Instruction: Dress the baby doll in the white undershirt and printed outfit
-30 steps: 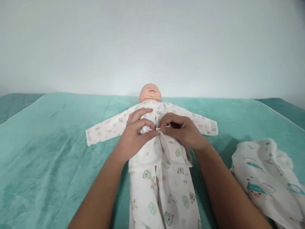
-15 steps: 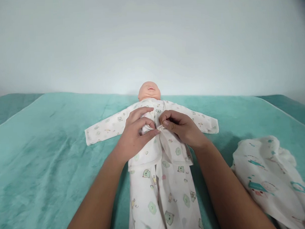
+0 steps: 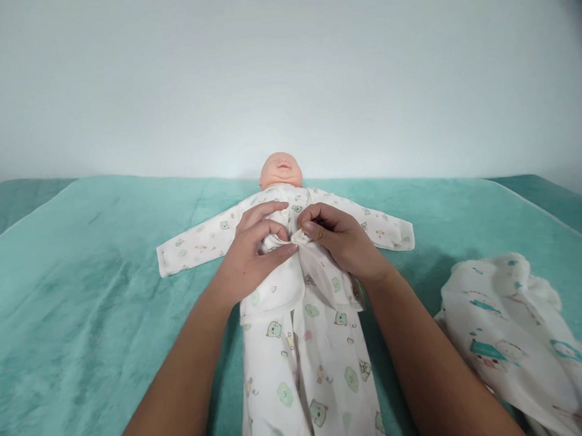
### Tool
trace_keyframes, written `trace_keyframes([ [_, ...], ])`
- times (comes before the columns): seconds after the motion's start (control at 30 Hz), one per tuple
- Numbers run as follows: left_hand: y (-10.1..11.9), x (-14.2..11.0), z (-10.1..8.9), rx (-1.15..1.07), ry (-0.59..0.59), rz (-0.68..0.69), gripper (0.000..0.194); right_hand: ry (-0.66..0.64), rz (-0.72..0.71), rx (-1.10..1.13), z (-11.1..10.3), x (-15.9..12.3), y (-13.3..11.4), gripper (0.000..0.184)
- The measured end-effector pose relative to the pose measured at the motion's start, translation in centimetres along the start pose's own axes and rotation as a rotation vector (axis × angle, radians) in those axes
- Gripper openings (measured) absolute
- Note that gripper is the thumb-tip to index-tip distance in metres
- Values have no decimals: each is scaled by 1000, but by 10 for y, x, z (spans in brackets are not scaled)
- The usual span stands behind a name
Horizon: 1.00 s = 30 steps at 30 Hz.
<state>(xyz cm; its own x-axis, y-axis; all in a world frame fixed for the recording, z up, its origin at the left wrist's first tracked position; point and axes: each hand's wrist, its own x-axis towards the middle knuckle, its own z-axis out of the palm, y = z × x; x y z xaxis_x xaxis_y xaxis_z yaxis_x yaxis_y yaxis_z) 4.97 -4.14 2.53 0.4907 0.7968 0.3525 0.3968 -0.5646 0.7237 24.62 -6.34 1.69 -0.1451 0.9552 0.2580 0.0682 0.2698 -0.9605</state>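
Observation:
A baby doll (image 3: 280, 170) lies on its back, its head toward the wall. It wears a white printed jacket (image 3: 274, 288) with both sleeves spread out, and matching printed pants (image 3: 325, 376). Over the doll's chest, my left hand (image 3: 254, 251) pinches the jacket's front edge between thumb and index finger, the other fingers curled above the cloth. Close beside it, my right hand (image 3: 342, 238) grips the opposite front edge, lifting a fold of fabric. Any fastener between the fingertips is too small or covered to make out.
A crumpled white cloth with blue and red pictures (image 3: 509, 337) lies to the right of my right forearm. Beneath everything spreads a teal plush blanket (image 3: 107, 301). A pale wall (image 3: 286, 72) rises behind the doll's head.
The whole view has shifted slightly. Both hands stay at the jacket front; my right hand has turned a little, and more of the lifted fold shows at its fingertips.

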Motion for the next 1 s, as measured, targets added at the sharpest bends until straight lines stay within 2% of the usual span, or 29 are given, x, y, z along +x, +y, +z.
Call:
trace_keyframes([
  [0.23, 0, -1, 2, -11, 23, -1, 15, -31, -4, -48, -2, 0, -3, 22],
  [0.53, 0, -1, 5, 2, 83, 16, 18, -148, -32, -21, -11, -2, -4, 28],
  [0.7, 0, 1, 5, -104, 132, -8, 23, -53, -20, 69, -10, -3, -1, 31],
  [0.87, 1, 1, 7, -118, 246, -86, 35, 65, -42, -25, 3, 0, -2, 34],
  [1.0, 5, 1, 9, 18, 343, -140, 19, 209, -48, -87, 11, 1, -3, 40],
])
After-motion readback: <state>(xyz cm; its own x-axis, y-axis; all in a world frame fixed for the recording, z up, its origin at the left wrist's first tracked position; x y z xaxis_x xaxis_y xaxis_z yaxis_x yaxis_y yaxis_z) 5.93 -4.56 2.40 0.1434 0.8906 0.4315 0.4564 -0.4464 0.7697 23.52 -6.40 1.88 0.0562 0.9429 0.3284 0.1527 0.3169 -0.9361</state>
